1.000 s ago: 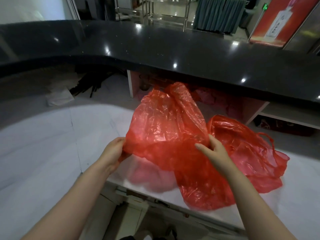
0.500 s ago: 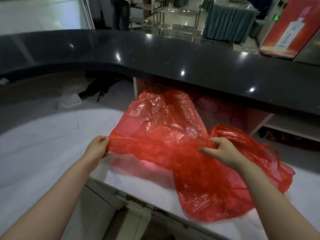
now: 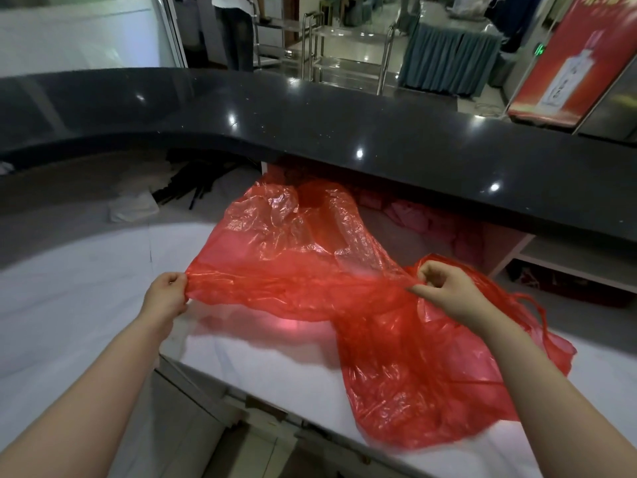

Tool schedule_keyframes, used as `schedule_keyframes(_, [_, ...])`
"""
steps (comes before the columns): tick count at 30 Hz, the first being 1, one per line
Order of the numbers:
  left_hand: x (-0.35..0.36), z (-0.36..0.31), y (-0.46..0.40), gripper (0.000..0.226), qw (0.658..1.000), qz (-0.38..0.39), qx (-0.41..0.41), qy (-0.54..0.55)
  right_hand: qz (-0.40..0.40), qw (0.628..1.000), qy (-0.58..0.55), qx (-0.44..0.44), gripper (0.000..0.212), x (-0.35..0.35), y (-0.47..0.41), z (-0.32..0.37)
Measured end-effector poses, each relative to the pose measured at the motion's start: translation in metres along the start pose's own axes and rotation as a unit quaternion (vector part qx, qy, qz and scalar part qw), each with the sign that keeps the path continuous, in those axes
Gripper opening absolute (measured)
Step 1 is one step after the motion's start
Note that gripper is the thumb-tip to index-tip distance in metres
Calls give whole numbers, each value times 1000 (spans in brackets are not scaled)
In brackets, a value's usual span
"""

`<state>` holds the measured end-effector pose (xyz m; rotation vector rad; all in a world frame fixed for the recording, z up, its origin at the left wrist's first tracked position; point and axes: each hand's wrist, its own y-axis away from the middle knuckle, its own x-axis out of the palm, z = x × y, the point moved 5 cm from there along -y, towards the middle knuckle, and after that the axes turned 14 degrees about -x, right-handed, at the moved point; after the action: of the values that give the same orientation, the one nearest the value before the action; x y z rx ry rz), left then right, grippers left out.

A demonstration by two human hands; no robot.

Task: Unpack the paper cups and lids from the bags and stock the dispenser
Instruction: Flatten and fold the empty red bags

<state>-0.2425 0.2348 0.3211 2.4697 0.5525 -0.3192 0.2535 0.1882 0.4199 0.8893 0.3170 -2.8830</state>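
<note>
In the head view, the only one there is, a thin red plastic bag point(image 3: 303, 267) is stretched across the middle of the frame between the two hands, its long axis running left to right and tilting slightly down toward the right. The left hand point(image 3: 167, 296), at centre left, pinches the bag's left edge with curled fingers; the right hand point(image 3: 444, 288), at centre right, pinches the other end between thumb and fingertips, the rest of its fingers curled in. Both hands sit at about the same height in the frame, so neither is clearly nearer to the bag than the other; each already has an end. The film billows up and away toward the top of the frame, and it looks empty, with no cups or lids showing through. A second red bag point(image 3: 431, 374) lies crumpled at lower right, under and beyond the right forearm, its handles point(image 3: 531, 305) trailing toward the right edge. It rests on a white counter point(image 3: 269, 370) whose edge crosses the lower middle. No cups, lids or dispenser appear anywhere, so I judge the held bag is being flattened or set aside. Across the upper half curves a raised black countertop point(image 3: 344, 132), with shelves point(image 3: 568, 260) beneath it at right, and beyond it a tiled room with a red poster point(image 3: 568, 56) at upper right.
</note>
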Motion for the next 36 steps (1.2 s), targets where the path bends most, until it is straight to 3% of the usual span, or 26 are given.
schedule_keyframes(3, [-2, -1, 0, 24, 1000, 4, 0, 11, 61, 998, -11, 3, 26, -2, 5, -2])
schedule_keyframes(5, [-3, -2, 0, 25, 1000, 9, -5, 27, 133, 989, 64, -23, 25, -1, 7, -4])
schedule_keyframes(8, [-1, -1, -3, 25, 999, 19, -14, 44, 163, 934, 290, -134, 58, 7, 9, 3])
schedule_keyframes(10, [0, -1, -6, 25, 998, 29, -14, 45, 169, 892, 377, -187, 80, 21, 8, 7])
schedule_keyframes(11, [1, -1, -7, 26, 998, 33, -16, 44, 185, 878, 399, -188, 86, 27, 6, 4])
schedule_keyframes(13, [1, -1, -8, 26, 998, 34, -18, 46, 222, 860, 424, -176, 77, 37, -1, -6])
schedule_keyframes(15, [-1, -1, -8, 25, 998, 31, -21, 48, 216, 874, 405, -157, 51, 36, -10, -14])
schedule_keyframes(17, [-3, -2, -9, 26, 998, 29, -18, 47, 154, 913, 361, -115, 33, 25, -14, -14])
schedule_keyframes(21, [-12, -1, -10, 26, 999, 9, -8, 36, 28, 963, 262, -50, 22, -2, -13, -15])
schedule_keyframes(24, [-17, 2, -10, 25, 1000, -2, -8, 28, -17, 990, 142, 12, 15, -15, -14, -18])
schedule_keyframes(27, [-19, 4, -7, 23, 1000, -6, -8, 22, -25, 991, 109, 75, 11, -27, -15, -26])
schedule_keyframes(32, [-13, 2, -4, 25, 1000, -1, 6, 9, 37, 956, 258, 134, 12, -35, -8, -43])
schedule_keyframes(36, [-7, 5, -7, 27, 1000, -1, 4, -14, -5, 951, 272, 146, 14, -41, -1, -52])
